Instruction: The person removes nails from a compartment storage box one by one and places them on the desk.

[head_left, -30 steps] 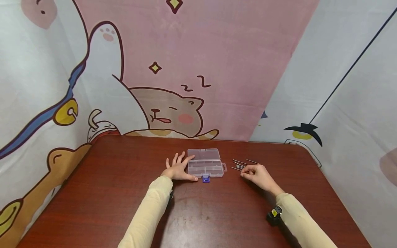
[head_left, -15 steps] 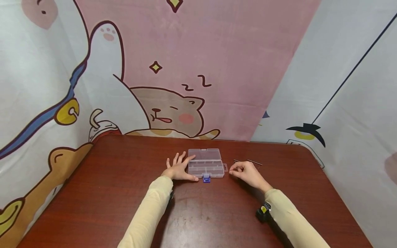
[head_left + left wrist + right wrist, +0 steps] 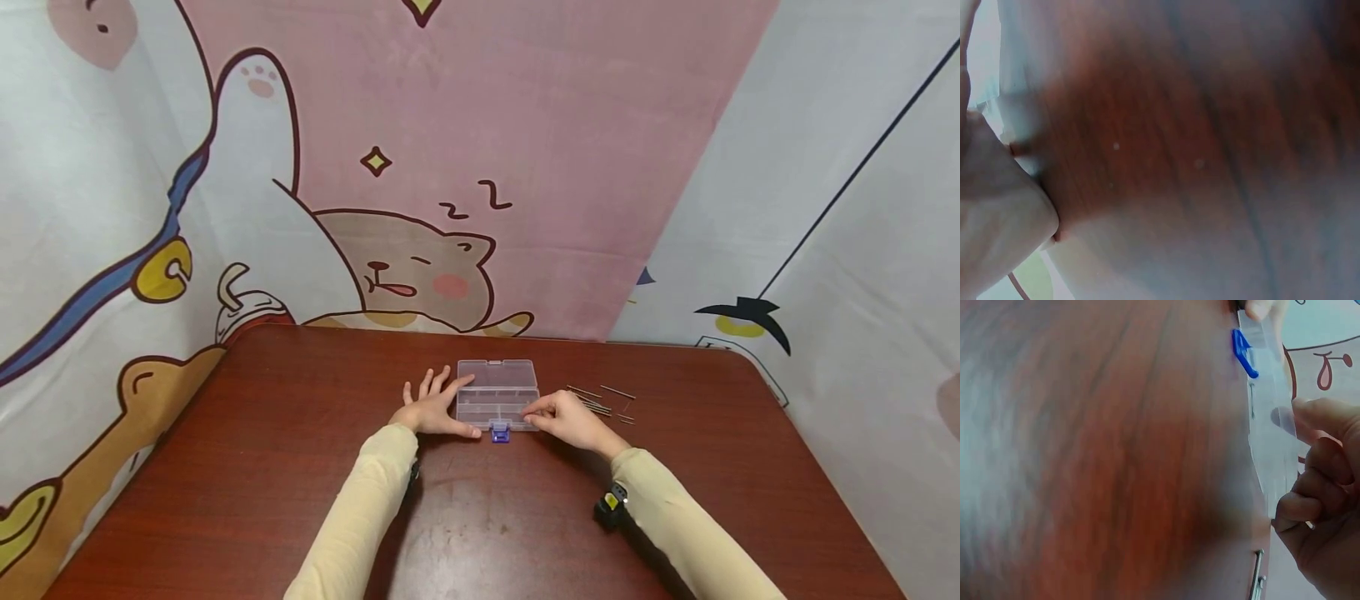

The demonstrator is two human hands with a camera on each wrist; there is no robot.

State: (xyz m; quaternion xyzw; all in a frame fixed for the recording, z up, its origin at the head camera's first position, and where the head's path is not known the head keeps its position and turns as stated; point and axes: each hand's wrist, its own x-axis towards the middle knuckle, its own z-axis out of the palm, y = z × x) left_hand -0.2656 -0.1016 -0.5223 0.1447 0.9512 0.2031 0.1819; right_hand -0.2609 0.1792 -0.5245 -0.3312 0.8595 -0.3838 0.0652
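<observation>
A clear plastic compartment box (image 3: 495, 397) lies with its lid raised at the back and a blue latch (image 3: 500, 433) at its front. My left hand (image 3: 432, 412) spreads its fingers on the box's left side, index finger and thumb touching it. Over the right front compartment, my right hand (image 3: 570, 419) holds thumb and index finger together in a pinch on a thin metal rod, almost wholly hidden by the fingertips. Its other fingers are curled, as the right wrist view shows. Several thin metal rods (image 3: 595, 406) lie loose on the table just right of the box.
A dark reddish-brown tabletop (image 3: 495, 533) carries everything. A small clear hanging tab sticks out from the box's right side, behind my right hand. Printed cloth (image 3: 525, 150) with cartoon cats hangs behind the table and at both sides.
My right hand has moved left from the loose rods to the box's right front compartment, fingertips together. The rods it covered are visible again. My left hand stays at the box.
</observation>
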